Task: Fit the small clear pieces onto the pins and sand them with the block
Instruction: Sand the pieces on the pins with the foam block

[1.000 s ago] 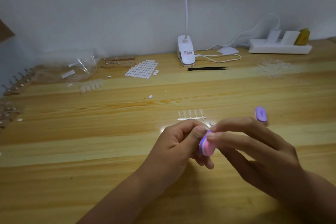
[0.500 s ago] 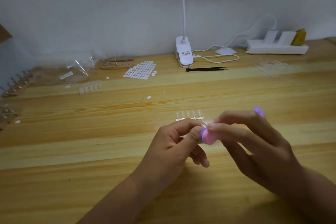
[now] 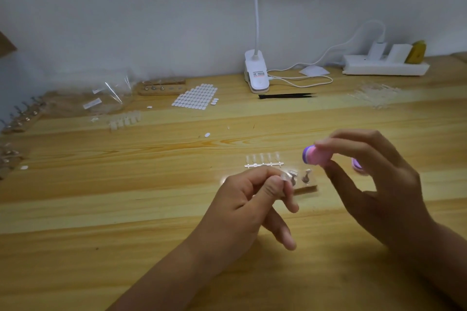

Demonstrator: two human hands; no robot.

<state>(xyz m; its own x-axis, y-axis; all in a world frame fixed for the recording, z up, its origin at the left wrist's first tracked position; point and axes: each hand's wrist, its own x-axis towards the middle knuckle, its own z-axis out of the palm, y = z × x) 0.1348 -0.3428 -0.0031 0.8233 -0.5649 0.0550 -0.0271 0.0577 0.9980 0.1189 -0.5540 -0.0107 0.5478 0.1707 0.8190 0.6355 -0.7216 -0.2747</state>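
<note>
My left hand pinches a small clear piece between thumb and forefinger, right beside a small wooden base with metal pins on the table. My right hand holds the pink and purple sanding block up and to the right, apart from the piece. A strip of several clear pieces lies just behind the base. A second purple block peeks out behind my right hand.
A sheet of white sticky dots, another pin base and clear bags lie at the back left. Black tweezers, a clip lamp and a power strip stand at the back. More pin holders line the left edge.
My hands have parted: the right hand lifted the sanding block up and to the right, off the clear piece. The wooden pin base is now uncovered between them.
</note>
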